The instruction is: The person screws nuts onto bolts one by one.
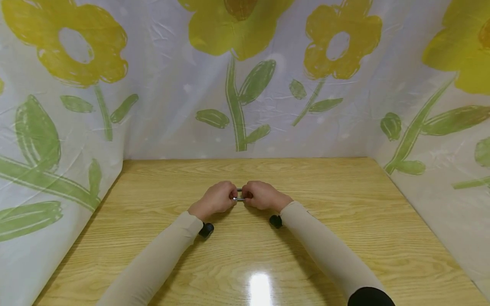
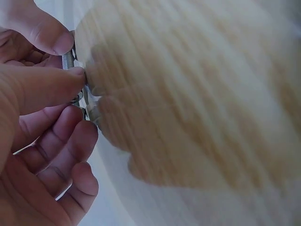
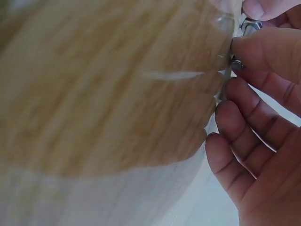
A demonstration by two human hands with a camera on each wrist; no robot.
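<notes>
Both hands hold a small silver U-bolt (image 1: 240, 199) between them, low over the middle of the table. Its two parallel metal bars show in the gap between the hands. My left hand (image 1: 219, 197) pinches the left end, where a nut (image 3: 252, 23) sits by the thumb. On the other side, my right hand (image 1: 264, 196) grips the right end with thumb and curled fingers. Thread shows on the bar of the U-bolt (image 2: 68, 59) between the two thumbs in the left wrist view. The fingers hide both ends of it.
The wood-grain table (image 1: 245, 246) runs back to a white curtain (image 1: 164, 127) printed with yellow flowers, which also hangs along both sides. Small black wrist cameras (image 1: 206, 230) sit below the wrists. Light glares off the table's front.
</notes>
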